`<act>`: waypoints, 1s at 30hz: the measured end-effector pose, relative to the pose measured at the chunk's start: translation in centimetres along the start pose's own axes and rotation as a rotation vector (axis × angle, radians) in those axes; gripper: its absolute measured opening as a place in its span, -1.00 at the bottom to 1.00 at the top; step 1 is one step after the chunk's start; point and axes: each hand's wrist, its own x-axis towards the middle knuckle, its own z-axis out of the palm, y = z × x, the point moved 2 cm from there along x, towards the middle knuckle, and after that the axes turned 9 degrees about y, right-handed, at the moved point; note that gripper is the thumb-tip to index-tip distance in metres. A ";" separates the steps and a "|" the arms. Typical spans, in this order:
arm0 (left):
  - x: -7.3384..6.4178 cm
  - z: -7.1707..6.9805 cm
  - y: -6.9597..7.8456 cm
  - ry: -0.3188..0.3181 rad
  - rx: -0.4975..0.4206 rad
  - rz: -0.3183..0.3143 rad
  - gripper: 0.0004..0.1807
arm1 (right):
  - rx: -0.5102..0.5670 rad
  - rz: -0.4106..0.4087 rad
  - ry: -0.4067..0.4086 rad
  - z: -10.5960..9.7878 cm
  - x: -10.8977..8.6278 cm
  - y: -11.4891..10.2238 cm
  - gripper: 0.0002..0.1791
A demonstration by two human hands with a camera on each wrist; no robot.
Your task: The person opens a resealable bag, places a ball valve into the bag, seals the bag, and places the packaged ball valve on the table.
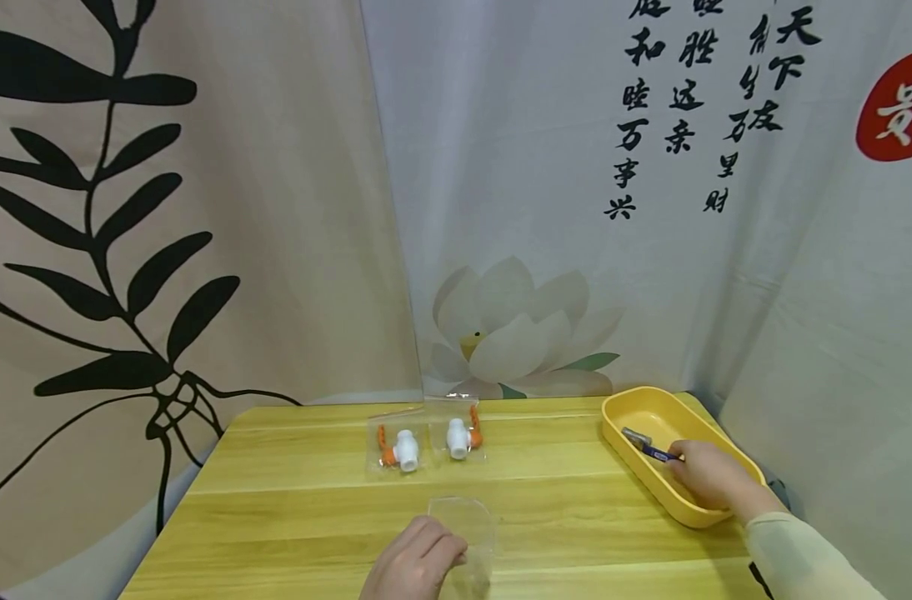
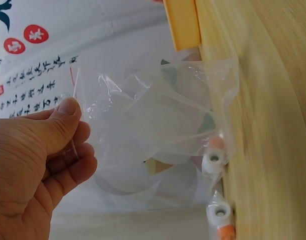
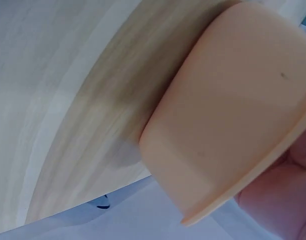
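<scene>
My left hand pinches the edge of a clear plastic bag above the front of the table. In the left wrist view the same bag spreads out from thumb and fingers, see-through, with nothing visible inside. My right hand reaches into a yellow tray at the right. Its fingertips grip the near end of a slim blue pen-like thing. A grey piece lies at its far end; whether the two are joined I cannot tell. The right wrist view shows mostly the tray's outer wall, hiding the fingertips.
Two clear bags, each with a white plastic fitting with an orange handle, lie at the table's back: a left fitting and a right fitting. A printed curtain hangs behind the wooden table.
</scene>
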 end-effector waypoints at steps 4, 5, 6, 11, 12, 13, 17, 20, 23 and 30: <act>-0.2 -0.1 -0.1 -0.022 0.010 -0.018 -0.55 | 0.028 0.024 0.023 -0.2 0.1 0.0 -0.83; -0.2 -0.1 -0.2 -0.024 0.012 -0.020 -0.54 | 0.040 0.034 0.030 -0.3 0.1 0.0 -0.83; -0.3 -0.1 -0.2 -0.028 0.017 -0.026 -0.53 | 0.051 0.051 0.039 -0.5 0.1 0.0 -0.82; -0.4 -0.2 -0.1 -0.039 0.031 -0.047 -0.63 | 0.107 0.106 0.113 -1.3 0.2 -0.3 -0.80; -0.4 -0.2 -0.1 -0.038 0.035 -0.051 -0.66 | 0.115 0.111 0.128 -1.5 0.2 -0.3 -0.80; -0.4 -0.3 0.0 -0.037 0.034 -0.055 -0.70 | 0.124 0.111 0.143 -1.6 0.2 -0.4 -0.80; -0.3 -0.3 0.0 -0.021 0.024 -0.058 -0.71 | 0.153 0.118 0.182 -2.0 0.2 -0.7 -0.78; -0.4 -0.3 0.0 -0.023 0.019 -0.056 -0.57 | 0.152 0.124 0.196 -2.1 0.2 -0.8 -0.75; -0.5 -0.3 -0.2 -0.033 0.017 -0.057 -0.40 | 0.140 0.126 0.210 -2.1 0.2 -0.8 -0.75; -0.5 -0.4 -0.3 -0.051 0.016 -0.066 -0.48 | 0.125 0.125 0.237 -2.1 0.2 -1.0 -0.77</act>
